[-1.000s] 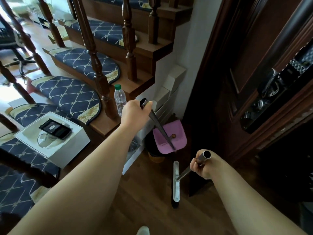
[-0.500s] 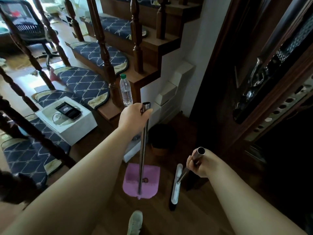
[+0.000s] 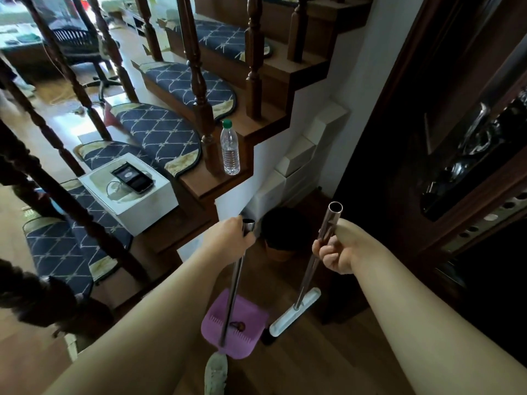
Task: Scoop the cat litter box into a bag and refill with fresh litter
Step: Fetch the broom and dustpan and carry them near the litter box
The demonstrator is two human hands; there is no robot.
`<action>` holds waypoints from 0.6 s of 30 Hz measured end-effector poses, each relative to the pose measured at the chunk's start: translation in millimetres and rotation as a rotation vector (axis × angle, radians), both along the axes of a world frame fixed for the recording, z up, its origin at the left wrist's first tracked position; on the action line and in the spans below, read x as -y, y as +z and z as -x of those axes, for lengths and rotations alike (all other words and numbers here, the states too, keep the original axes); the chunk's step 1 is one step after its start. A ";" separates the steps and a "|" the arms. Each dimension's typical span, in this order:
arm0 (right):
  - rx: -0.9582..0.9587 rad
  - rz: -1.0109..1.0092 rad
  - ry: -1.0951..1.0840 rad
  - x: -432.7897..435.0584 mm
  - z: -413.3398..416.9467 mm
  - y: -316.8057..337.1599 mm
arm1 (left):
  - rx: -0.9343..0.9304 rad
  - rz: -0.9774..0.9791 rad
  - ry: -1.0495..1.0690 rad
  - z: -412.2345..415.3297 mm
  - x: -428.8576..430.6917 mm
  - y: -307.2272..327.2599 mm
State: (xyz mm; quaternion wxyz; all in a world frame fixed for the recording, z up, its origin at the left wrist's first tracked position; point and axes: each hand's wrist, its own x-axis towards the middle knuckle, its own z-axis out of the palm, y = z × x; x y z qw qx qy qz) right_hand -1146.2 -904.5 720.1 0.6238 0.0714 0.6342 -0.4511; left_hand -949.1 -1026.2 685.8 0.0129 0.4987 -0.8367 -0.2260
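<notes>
- The left hand (image 3: 228, 238) is clenched around the top of a metal pole that runs almost straight down to a purple dustpan (image 3: 233, 323) at about 6 o'clock from the grip; the pan rests on the wooden floor (image 3: 313, 360).
- The right hand (image 3: 336, 252) is wrapped around a second metal pole, a little below its open top end. That pole slants down toward 7 o'clock to a long, pale broom head (image 3: 295, 312) on the floor.
- The broom head lies just beside the pan's right edge, its long axis running from 1 o'clock to 7 o'clock.
- No litter box, bag or fresh litter shows anywhere in view, so the scooping looks not yet begun; this appears to be tool fetching.
- A dark round bin (image 3: 281, 232) sits on the floor at 12 o'clock from both hands, between them, under the stairs (image 3: 256, 132).
- A water bottle (image 3: 230, 149) stands upright on a stair tread at 11 o'clock.
</notes>
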 end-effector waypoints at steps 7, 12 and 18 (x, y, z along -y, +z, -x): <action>-0.187 -0.067 -0.014 46.5 -2.6 8.6 | -0.102 -0.269 0.018 -3.3 55.1 -27.3; -0.297 -0.060 -0.117 78.8 -11.0 14.6 | -0.173 -0.328 -0.007 2.0 95.8 -39.9; -0.476 0.034 -0.197 109.4 -17.1 29.6 | -0.161 -0.522 0.019 12.6 143.0 -50.7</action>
